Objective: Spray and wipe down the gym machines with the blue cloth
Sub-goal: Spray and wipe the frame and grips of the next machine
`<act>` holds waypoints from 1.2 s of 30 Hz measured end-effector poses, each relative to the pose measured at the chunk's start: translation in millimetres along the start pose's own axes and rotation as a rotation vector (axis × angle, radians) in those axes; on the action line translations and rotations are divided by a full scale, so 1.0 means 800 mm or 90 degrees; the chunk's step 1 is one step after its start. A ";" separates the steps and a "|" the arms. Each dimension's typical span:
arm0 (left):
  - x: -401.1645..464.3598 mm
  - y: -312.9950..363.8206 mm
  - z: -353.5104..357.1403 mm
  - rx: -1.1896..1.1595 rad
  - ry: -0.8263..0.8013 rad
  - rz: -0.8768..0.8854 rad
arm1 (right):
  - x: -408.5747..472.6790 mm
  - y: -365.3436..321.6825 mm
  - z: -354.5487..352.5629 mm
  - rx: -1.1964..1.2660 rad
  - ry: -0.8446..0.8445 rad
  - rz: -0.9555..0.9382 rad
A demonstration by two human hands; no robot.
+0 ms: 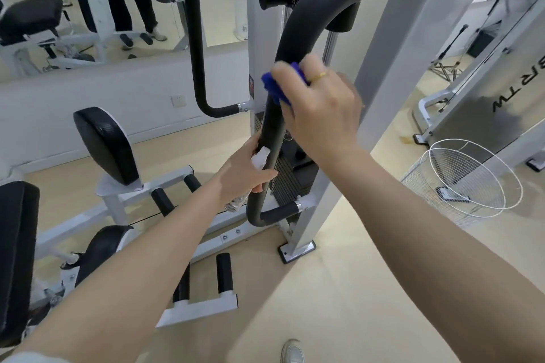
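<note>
- Blue cloth (277, 87) sits bunched under your right hand (321, 109), whose fingers curl round it and press it to the grey padded bar (298, 38).
- That bar's long axis runs steeply down from the cloth toward your left hand (244, 169); wiping follows it downward.
- Your left hand, lower on the same bar, grips what looks like a clear spray bottle (239, 200).
- Count: one cloth, one bottle.

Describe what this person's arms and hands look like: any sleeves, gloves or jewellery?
Both forearms are bare, with no gloves or watch. The right hand wears a thin gold ring on one finger. The left hand shows none. A pale sleeve edge shows at the left arm's bottom corner.
</note>
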State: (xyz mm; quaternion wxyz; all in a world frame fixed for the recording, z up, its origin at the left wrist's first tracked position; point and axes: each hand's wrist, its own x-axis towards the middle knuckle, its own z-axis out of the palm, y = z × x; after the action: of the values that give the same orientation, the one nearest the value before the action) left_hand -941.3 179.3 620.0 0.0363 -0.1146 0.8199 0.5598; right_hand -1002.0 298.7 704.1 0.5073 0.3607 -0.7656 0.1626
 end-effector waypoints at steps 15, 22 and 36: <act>-0.001 0.017 -0.012 -0.020 0.091 0.048 | -0.080 0.008 0.001 0.181 -0.202 0.001; 0.009 0.041 -0.022 0.032 0.137 0.048 | -0.012 0.001 0.007 0.024 -0.004 -0.216; 0.009 0.039 -0.034 -0.012 0.069 0.097 | -0.013 0.020 0.009 -0.098 -0.040 -0.322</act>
State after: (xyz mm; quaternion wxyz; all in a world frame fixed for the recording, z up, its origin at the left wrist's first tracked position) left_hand -953.9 163.9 657.2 -0.0519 -0.0823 0.8216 0.5617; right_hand -1015.5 309.3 693.7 0.5338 0.5056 -0.6767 -0.0396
